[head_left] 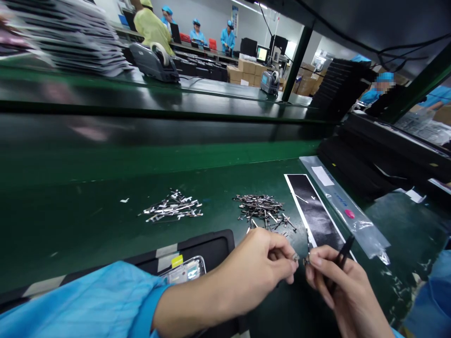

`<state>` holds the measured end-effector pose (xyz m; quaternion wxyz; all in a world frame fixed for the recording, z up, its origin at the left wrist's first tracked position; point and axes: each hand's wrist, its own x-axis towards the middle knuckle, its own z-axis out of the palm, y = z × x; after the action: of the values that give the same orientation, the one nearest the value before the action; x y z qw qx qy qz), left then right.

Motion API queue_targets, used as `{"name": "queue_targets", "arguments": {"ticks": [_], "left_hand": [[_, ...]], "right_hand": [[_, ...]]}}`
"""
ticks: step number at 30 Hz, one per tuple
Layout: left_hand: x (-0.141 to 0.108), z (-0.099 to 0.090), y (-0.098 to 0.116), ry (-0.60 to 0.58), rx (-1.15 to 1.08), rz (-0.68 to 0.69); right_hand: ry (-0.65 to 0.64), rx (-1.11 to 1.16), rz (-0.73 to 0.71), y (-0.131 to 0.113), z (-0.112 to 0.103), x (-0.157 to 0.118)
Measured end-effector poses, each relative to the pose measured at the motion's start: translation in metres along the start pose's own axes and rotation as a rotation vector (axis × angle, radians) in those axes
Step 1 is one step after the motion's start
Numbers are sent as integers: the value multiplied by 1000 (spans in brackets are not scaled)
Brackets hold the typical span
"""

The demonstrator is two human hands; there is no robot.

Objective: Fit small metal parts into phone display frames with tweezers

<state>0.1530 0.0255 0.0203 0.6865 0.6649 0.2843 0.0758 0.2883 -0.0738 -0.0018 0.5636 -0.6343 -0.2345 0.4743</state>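
Head cam: left hand pinched a tiny metal clip w/ thumb & forefinger, right hand gripped black tweezers just beside it, above green bench, near clip pile.

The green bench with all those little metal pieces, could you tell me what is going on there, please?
A person in blue sleeves works at the green bench. The left hand pinches a small metal piece at its fingertips, and the right hand holds black tweezers close to it. Two piles of metal pieces lie beyond, beside a black strip and a clear bag.
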Motion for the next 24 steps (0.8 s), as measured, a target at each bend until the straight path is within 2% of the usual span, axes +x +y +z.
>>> {"name": "queue_targets", "arguments": {"ticks": [9, 12, 15, 18, 20, 22, 24], "left_hand": [[-17, 6, 6, -37, -53, -63], [-18, 4, 6, -56, -2, -82], [-15, 0, -3, -24, 265, -34], [-11, -1, -18, 140, 703, 185], [-10, 0, -24, 230, 862, 326], [-12, 3, -21, 227, 767, 354], [-14, 7, -11, 132, 506, 214]], "right_hand": [[64, -119, 14, 1, 1, -16], [69, -136, 11, 0, -1, -19], [75, -123, 19, 0, -2, -20], [89, -76, 16, -1, -1, -20], [104, -44, 21, -2, 2, -21], [127, -19, 20, -2, 5, -22], [153, 5, -1, -3, 9, -25]]}}
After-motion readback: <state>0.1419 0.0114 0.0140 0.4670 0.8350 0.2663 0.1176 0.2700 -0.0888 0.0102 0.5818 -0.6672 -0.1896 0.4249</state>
